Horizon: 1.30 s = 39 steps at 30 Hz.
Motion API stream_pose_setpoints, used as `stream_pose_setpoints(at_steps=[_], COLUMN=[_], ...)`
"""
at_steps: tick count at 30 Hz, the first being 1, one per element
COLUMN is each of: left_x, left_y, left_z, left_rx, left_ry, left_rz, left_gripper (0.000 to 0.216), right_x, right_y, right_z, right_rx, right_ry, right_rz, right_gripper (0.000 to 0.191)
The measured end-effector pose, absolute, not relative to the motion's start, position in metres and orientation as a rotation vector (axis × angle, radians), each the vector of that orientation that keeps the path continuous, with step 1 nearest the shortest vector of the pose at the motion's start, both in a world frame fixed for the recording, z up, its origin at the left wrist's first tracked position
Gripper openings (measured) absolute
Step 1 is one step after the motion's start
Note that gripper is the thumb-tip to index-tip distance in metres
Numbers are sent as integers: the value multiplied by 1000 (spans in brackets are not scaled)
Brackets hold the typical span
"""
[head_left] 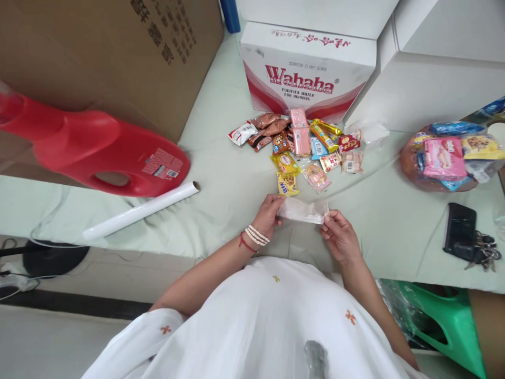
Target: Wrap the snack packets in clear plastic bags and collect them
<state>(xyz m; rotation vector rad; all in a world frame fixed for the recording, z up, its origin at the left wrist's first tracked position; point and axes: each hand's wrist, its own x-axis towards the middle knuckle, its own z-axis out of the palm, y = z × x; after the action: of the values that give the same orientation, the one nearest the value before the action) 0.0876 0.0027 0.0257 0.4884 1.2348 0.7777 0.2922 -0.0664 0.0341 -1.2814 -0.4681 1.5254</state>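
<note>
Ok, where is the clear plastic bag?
Head view, centre: the clear plastic bag is held between the left hand and right hand, just this side of the snack pile by the Wahaha box.

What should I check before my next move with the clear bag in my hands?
1. Left hand grips bag: ok.
2. Right hand grips its other end: ok.
3. Bag mouth open: cannot tell.
4. Snacks lie just beyond the bag: ok.
5. Phone lies apart from both hands: ok.
</note>
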Motion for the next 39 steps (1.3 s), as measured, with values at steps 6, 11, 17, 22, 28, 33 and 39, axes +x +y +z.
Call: stream_pose_setpoints(at_steps=[6,11,17,22,28,33,39], left_x=[91,89,82,92,100,99,80], left_y=[3,3,-2,-10,-15,-14,-9], left_z=[21,13,38,47,30,34,29], left_rx=[650,732,1310,1623,1322,1155,943], left_ry=[1312,1402,1463,989,1097,1066,1107], left_rz=[724,737,947,682,647,686,806], left_gripper=[39,29,22,22,25,37,42], right_x=[295,294,296,293,287,273,289], right_y=[-64,-63,-64,-57,-58,-67,-68], right_z=[38,35,39,47,48,36,31], right_rx=[-1244,-1267,-1275,-1254,-1260,-1403,-1473], right_ry=[-345,-279,-300,-371,-534,-906,-749], right_rz=[1563,1560,1543,1591,1482,1450,1353], right_gripper=[38,39,39,40,40,32,30])
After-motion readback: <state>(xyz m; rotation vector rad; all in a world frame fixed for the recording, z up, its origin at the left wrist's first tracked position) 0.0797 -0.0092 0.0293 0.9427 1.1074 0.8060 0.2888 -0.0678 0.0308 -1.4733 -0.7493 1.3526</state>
